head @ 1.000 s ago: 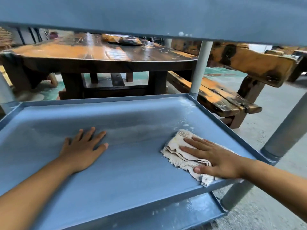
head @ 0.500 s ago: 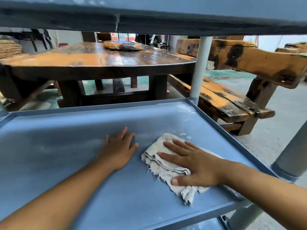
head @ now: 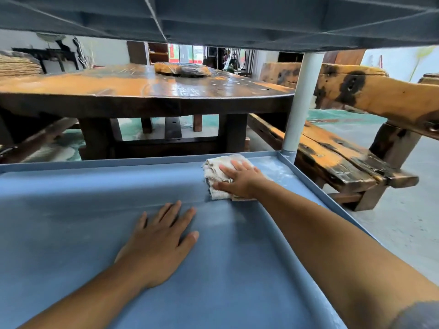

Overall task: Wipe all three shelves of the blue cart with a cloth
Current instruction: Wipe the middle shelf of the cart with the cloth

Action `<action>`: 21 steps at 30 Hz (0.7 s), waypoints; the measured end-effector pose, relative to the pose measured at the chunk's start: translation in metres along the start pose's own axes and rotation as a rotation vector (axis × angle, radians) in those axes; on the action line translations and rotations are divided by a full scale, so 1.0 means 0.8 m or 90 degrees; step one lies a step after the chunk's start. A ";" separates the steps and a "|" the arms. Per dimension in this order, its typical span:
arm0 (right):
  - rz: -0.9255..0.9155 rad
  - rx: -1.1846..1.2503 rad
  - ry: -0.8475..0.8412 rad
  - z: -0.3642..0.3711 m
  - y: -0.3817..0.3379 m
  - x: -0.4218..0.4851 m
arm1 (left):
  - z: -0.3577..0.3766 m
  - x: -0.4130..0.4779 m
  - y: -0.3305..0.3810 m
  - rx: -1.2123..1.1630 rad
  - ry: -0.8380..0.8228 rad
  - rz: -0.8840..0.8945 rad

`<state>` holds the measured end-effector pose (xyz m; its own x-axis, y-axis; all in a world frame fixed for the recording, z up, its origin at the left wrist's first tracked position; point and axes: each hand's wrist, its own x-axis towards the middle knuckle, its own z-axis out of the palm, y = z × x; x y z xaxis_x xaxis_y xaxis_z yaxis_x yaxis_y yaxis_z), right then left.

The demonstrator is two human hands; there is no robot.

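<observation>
Middle shelf of cart, right hand flat on cloth at far right corner, left hand flat on shelf.

I see the blue plastic cart shelf with raised rim (head: 71, 222) filling the near view, and the dark ribbed underside of the upper cart shelf (head: 237, 17) across the top. Beyond are a dark glossy wooden slab table (head: 118, 91) on the far left and a rough orange-brown wooden bench (head: 332, 157) on the far right. A pale grey round cart post (head: 301, 103) stands at the far right corner. My left hand (head: 159, 245) lies palm down, fingers straight and spread, on the bare shelf near the middle, gripping nothing. My right hand (head: 240, 181) presses flat with straight fingers on the folded off-white frayed cloth (head: 215, 170), not clenched. The cloth is on the shelf close to the far rim. Whitish dusty residue (head: 278, 172) lies just right of it.
</observation>
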<state>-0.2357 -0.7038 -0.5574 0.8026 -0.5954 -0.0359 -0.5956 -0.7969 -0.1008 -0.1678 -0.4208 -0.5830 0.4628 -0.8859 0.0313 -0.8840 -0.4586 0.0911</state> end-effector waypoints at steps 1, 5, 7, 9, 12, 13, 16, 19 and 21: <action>0.012 -0.004 0.015 -0.001 0.004 0.008 | -0.002 -0.002 0.000 -0.003 -0.005 0.005; 0.104 0.014 0.046 -0.004 0.023 0.030 | -0.007 -0.001 0.005 -0.014 -0.007 0.000; 0.111 0.020 0.043 -0.007 0.031 0.034 | -0.008 -0.001 0.009 -0.026 -0.014 -0.002; 0.109 0.023 0.050 -0.009 0.036 0.030 | -0.006 0.001 0.012 -0.026 -0.015 0.001; 0.145 0.029 0.063 -0.011 0.051 0.023 | -0.005 0.002 0.013 -0.025 -0.010 0.001; 0.180 0.038 0.069 -0.013 0.057 0.021 | -0.005 0.002 0.013 -0.026 -0.010 0.000; 0.305 0.074 0.076 -0.019 0.071 0.014 | -0.003 0.002 0.012 -0.028 -0.010 -0.005; 0.331 0.083 0.069 -0.020 0.068 0.014 | -0.004 0.002 0.012 -0.035 -0.015 -0.011; 0.284 0.044 0.055 -0.026 0.072 0.015 | -0.003 0.003 0.011 -0.035 -0.015 -0.010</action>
<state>-0.2612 -0.7592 -0.5431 0.4610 -0.8873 -0.0087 -0.8766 -0.4539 -0.1602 -0.1744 -0.4264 -0.5794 0.4742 -0.8804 0.0059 -0.8714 -0.4684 0.1458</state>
